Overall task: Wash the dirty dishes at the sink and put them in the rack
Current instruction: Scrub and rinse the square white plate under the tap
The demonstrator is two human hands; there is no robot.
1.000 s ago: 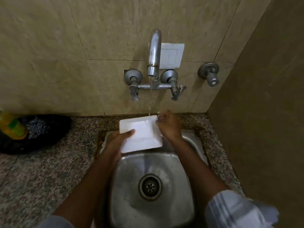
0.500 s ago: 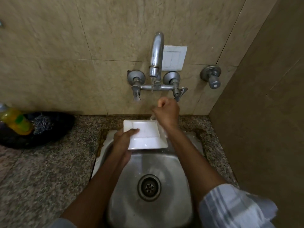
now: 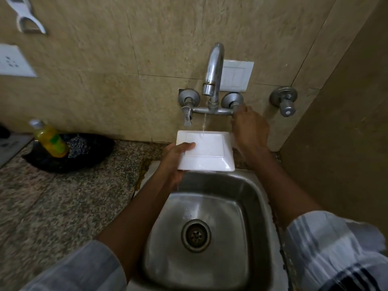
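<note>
A white square plate [image 3: 210, 150] is held level over the back of the steel sink [image 3: 249, 198]. My left hand [image 3: 174, 160] grips its left edge, thumb on top. A thin stream of water falls from the tap spout [image 3: 213, 70] onto the plate's far rim. My right hand [image 3: 248, 127] is raised to the right tap handle, fingers closed around it; the handle itself is hidden under the hand. The left tap handle [image 3: 186, 117] hangs free.
A yellow soap bottle [image 3: 49, 139] and a steel scrubber [image 3: 78, 143] sit in a black dish [image 3: 69, 160] on the granite counter [image 3: 52, 196] at left. A separate valve [image 3: 285, 106] sticks out of the wall at right. The right side wall stands close to the sink.
My right hand left the plate's right edge and rose to the right tap handle. The left hand kept the plate under the stream. The water flow has thinned.
</note>
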